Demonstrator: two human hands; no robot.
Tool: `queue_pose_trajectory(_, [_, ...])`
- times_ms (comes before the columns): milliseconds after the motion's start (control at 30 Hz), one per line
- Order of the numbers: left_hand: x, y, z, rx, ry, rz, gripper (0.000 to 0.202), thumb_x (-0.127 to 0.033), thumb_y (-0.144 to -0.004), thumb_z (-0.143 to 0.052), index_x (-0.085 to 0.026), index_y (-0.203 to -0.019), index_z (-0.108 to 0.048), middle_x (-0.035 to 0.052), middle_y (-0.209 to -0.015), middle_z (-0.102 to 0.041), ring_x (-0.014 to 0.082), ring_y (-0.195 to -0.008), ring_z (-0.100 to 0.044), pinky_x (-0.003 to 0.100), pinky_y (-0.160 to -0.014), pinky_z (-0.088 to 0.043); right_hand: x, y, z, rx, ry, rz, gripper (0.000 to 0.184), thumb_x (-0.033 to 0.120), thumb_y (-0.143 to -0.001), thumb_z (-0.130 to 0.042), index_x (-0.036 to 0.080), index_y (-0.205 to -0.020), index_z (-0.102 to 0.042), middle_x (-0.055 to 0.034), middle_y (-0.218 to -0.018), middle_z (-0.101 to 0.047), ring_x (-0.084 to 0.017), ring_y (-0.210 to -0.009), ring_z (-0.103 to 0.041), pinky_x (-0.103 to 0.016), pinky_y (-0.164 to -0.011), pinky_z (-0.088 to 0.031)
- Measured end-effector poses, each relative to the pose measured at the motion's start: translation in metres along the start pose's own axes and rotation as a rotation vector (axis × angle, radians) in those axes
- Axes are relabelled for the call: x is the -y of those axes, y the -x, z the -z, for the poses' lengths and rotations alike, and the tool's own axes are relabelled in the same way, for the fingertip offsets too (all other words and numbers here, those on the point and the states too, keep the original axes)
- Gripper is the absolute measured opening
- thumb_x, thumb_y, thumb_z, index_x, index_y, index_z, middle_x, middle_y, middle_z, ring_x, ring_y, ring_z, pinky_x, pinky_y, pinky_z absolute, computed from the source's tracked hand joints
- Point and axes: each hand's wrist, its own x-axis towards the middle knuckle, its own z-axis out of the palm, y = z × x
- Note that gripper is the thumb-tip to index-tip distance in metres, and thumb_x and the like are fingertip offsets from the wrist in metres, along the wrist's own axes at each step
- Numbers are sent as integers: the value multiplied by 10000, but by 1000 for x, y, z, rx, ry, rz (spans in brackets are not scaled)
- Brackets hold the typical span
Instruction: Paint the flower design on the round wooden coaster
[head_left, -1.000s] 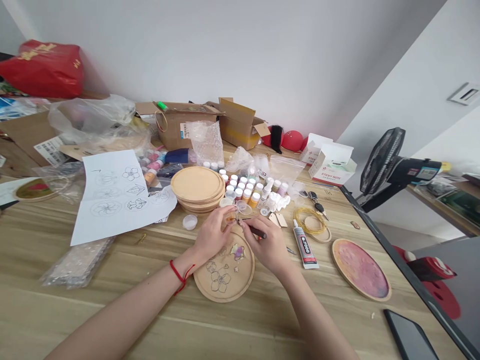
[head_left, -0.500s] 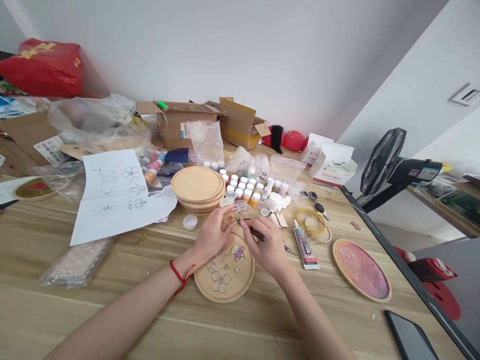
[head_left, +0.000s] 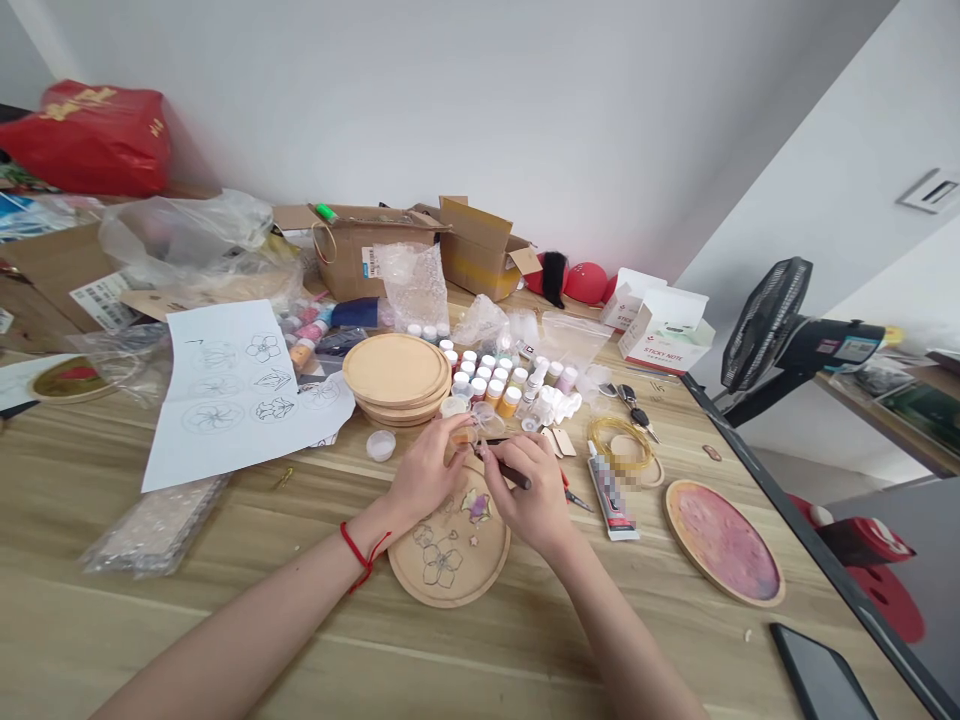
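A round wooden disc (head_left: 450,555) with outlined flowers, one coloured purple and yellow, lies on the table in front of me. My left hand (head_left: 427,470), a red string at its wrist, rests on the disc's far edge with its fingers pinched round a small open paint pot (head_left: 466,434). My right hand (head_left: 529,492) grips a thin dark brush (head_left: 508,471) like a pen, its tip pointing left toward the pot.
A stack of plain wooden discs (head_left: 396,375), several small paint bottles (head_left: 495,375), a sheet of flower sketches (head_left: 232,390), a glue tube (head_left: 613,497), coiled gold wire (head_left: 619,440) and a pink painted disc (head_left: 721,542) surround me. Cardboard boxes line the back; a fan (head_left: 765,320) and phone (head_left: 821,675) sit right.
My right hand and its brush have edged slightly left and up toward the pot in my left hand. Little else has moved.
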Motion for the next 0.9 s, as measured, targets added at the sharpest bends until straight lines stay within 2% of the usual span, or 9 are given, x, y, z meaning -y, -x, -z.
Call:
queue_pose_trajectory(133, [1, 1, 0, 2, -1, 5, 399, -171, -925, -539, -235, -1312, -467, 74, -1258, -662, 220, -1191, -627, 413, -1012, -522, -1, 1, -2, -6, -9, 20, 124, 207, -958, -540, 231, -893, -644, -21, -770, -704, -174, -743, -645, -407, -885, -453])
queue_pose_trajectory(267, [2, 1, -1, 1, -1, 5, 408, -175, -923, -545, -236, -1318, -464, 73, -1257, -662, 220, -1191, -627, 409, -1015, -518, 1, 2, -2, -26, -7, 22, 135, 184, -955, -538, 226, -876, -638, -15, -728, -686, -170, -705, -631, -380, -807, -461])
queue_pose_trajectory(367, [2, 2, -2, -3, 6, 7, 429, -155, -911, -548, -235, -1322, -456, 75, -1269, -655, 221, -1200, -622, 410, -1018, -517, 2, 2, -3, -41, -29, 27, 103, 184, -952, -552, 228, -919, -640, -27, -787, -711, -178, -743, -643, -383, -809, -458])
queue_pose_trajectory(467, [2, 2, -1, 4, -3, 20, 431, -143, -908, -540, -235, -1320, -456, 76, -1271, -655, 222, -1202, -622, 412, -1016, -518, 2, 2, -3, -49, -32, 18, 125, 174, -951, -543, 223, -877, -630, -20, -742, -690, -174, -711, -628, -378, -786, -461])
queue_pose_trajectory(600, [1, 1, 0, 13, -5, 22, 430, -138, -906, -534, -234, -1317, -456, 79, -1273, -655, 224, -1199, -626, 415, -1012, -521, 0, 1, -2, -11, -68, 4, 107, 210, -958, -549, 229, -916, -646, -25, -779, -705, -172, -722, -633, -384, -821, -473])
queue_pose_trajectory(733, [1, 0, 1, 12, -9, 9, 401, -192, -925, -542, -233, -1315, -459, 81, -1261, -663, 226, -1190, -631, 416, -1007, -526, 1, -1, 1, -6, -45, -8, 154, 198, -956, -534, 232, -850, -641, -5, -693, -662, -167, -670, -603, -390, -837, -473])
queue_pose_trajectory(900, [3, 1, 0, 1, -10, 20, 441, -183, -916, -546, -241, -1343, -450, 77, -1277, -655, 228, -1209, -620, 423, -1025, -517, 2, -2, 5, 54, -94, 26, 120, 212, -961, -536, 237, -953, -653, -21, -777, -685, -172, -735, -629, -385, -868, -473])
